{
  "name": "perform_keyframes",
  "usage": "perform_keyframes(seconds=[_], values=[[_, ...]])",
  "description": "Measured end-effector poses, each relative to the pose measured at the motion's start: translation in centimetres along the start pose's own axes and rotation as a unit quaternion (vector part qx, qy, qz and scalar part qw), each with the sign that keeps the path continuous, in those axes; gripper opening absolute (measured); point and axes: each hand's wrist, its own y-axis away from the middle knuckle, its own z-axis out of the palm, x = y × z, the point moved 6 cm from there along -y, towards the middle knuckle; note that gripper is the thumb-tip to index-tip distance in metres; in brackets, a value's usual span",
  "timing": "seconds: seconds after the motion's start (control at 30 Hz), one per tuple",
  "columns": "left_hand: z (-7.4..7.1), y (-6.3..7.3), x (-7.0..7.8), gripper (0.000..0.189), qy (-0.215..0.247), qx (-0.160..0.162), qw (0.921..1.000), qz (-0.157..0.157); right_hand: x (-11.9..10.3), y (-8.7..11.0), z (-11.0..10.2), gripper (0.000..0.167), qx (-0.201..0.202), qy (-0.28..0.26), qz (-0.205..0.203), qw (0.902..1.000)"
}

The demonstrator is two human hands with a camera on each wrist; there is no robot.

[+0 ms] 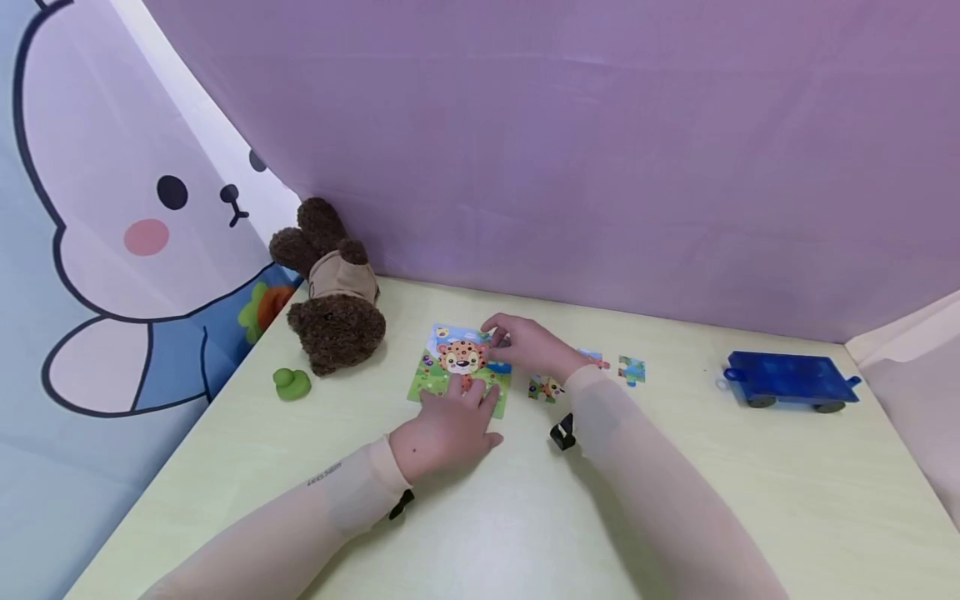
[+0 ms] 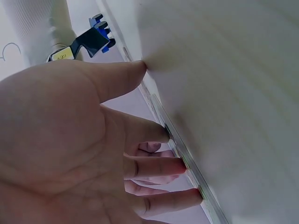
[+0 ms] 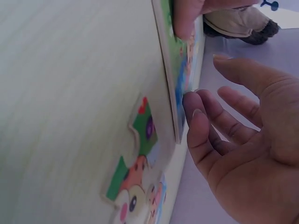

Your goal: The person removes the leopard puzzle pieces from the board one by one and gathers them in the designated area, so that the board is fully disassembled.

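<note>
A puzzle board [image 1: 420, 385] with a spotted leopard cub on grass lies flat on the table. My left hand [image 1: 448, 429] rests its fingertips on the board's lower part, fingers spread and fairly straight. In the left wrist view, the fingers [image 2: 159, 166] meet the board at its edge. My right hand [image 1: 531, 346] is over the board's upper right corner. The right wrist view shows that hand [image 3: 254, 154] with loosely bent fingers near the board's edge, thumb apart, nothing visible between them. Loose puzzle pieces [image 1: 632, 369] lie right of the board, partly hidden by the right wrist.
A brown plush toy [image 1: 337, 329] lies on the table [image 1: 480, 542] at the back left, with a small green toy [image 1: 291, 384] in front of it. At far right stands a blue toy wagon [image 1: 791, 379]. Purple cloth [image 1: 562, 167] hangs behind the table.
</note>
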Motion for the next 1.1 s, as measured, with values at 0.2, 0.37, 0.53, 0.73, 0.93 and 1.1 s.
perform_keyframes(seconds=[0.2,0.37,0.53,0.73,0.93,1.1], values=[[0.0,0.0,0.0,0.078,-0.003,-0.004,1.0000,-0.002,0.1,-0.5,0.4,0.046,0.000,0.014,0.000,0.9999],[0.0,0.0,0.0,0.078,-0.005,-0.003,1.0000,-0.001,0.2,-0.8,0.8,0.045,-0.011,0.024,-0.009,0.9996],[0.1,0.0,0.1,0.078,-0.006,-0.001,1.0000,0.002,-0.2,-0.8,1.1,0.041,-0.020,0.047,-0.015,0.9986],[-0.1,0.1,0.0,0.078,-0.001,0.001,1.0000,0.007,-0.6,-0.7,1.4,0.030,-0.020,0.080,-0.018,0.9964],[-0.1,0.0,0.0,0.079,-0.005,0.002,0.9999,0.011,-0.3,-0.7,1.7,0.024,-0.027,0.079,0.000,0.9965],[0.1,-0.2,-0.1,0.080,0.000,0.000,1.0000,0.008,-0.4,-0.6,1.8,0.024,-0.040,0.078,0.002,0.9962]])
